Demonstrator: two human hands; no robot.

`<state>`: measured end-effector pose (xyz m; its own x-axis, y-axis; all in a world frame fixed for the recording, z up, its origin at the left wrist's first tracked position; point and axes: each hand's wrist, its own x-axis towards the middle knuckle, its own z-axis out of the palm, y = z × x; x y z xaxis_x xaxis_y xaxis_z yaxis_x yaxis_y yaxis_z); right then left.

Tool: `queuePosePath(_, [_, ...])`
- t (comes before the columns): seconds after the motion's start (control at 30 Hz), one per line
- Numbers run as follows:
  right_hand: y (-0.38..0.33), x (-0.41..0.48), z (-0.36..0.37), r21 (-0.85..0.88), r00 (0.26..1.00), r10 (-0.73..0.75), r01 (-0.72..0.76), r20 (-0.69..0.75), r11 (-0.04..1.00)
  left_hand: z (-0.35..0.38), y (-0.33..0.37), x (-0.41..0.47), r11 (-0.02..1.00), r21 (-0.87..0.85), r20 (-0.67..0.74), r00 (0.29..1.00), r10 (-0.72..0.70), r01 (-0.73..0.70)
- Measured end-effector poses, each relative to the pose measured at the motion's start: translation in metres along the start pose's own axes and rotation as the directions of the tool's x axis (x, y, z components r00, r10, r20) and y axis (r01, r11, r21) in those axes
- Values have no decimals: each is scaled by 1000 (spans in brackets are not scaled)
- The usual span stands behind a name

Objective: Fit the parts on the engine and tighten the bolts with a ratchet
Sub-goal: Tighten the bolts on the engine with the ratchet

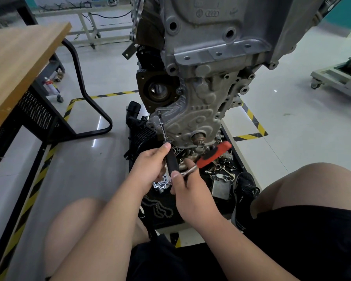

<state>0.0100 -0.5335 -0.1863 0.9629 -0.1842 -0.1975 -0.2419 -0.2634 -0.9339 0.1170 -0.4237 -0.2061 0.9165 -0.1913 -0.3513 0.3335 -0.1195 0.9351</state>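
Between my knees, low over the parts tray [239,159], my 2 hands meet on 1 tool. The fingers [190,163] of my right hand [188,191] curl round the steel neck of the ratchet [213,154], whose red grip sticks out to the right. My thumb presses near the butt of the black driver handle [171,159] — I judge this seats the ratchet on the handle's end. My left hand [150,165] wraps that handle from the side, thumb up at its collar, to stop the shaft [163,128] wandering off line. The shaft runs up and away to 1 bolt [159,112] at the lower left edge of the timing cover [195,118]; its tip looks seated there. A chain [160,207] and a gasket [162,182] lie in the tray beneath my hands, within reach. Farther off, the engine [211,47] rises — and the wooden table [18,63] stands well apart on the left.
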Motion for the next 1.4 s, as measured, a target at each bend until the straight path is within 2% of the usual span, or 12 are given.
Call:
queuePosePath(0.07, [-1, 1, 0, 308, 987, 145, -157, 62, 938, 0, 0, 1, 1000, -20, 15, 1000, -15, 15])
queuePosePath(0.17, [-4, 1, 0, 595, 927, 281, -375, 248, 711, 2, -1, 0, 1000, -9, 45, 999, -17, 17])
queuePosePath(0.3, [-2, 2, 2, 716, 856, 261, -517, 446, 469, 4, 1, -1, 1000, 2, 52, 999, -10, 10])
queuePosePath(0.47, [-2, 2, 7, 792, 805, 218, -587, 551, 167, 2, -2, 0, 1000, 6, 44, 999, -13, 13])
queuePosePath(0.7, [-2, 2, 5, 801, 794, 257, -590, 552, 100, 3, -4, 2, 999, 53, 21, 1000, 6, -8])
queuePosePath(0.9, [-5, 0, 6, 789, 776, 183, -614, 603, 3, 3, -1, 0, 1000, 20, 76, 997, 11, -12])
queuePosePath(0.97, [-5, 0, 7, 793, 781, 193, -609, 594, 25, 3, -1, -1, 1000, 12, 80, 997, 14, -15])
queuePosePath(1.03, [-5, 0, 8, 808, 808, 231, -576, 542, 120, 3, -2, -1, 1000, 6, 66, 998, 16, -16])
queuePosePath(1.13, [-4, -1, 11, 781, 891, 291, -448, 349, 435, 3, -2, -1, 1000, 20, 36, 999, 15, -16])
queuePosePath(1.23, [-4, -3, 11, 564, 956, 277, -280, 93, 777, 4, -2, -1, 1000, 26, 32, 999, 10, -11])
queuePosePath(1.3, [-1, -4, 11, 430, 980, 198, -171, -16, 886, 4, -2, 0, 999, 31, 36, 999, 7, -8])
queuePosePath(1.4, [7, -6, 12, 222, 995, 45, -25, -87, 975, 3, -1, 0, 999, 39, 37, 999, 6, -7])
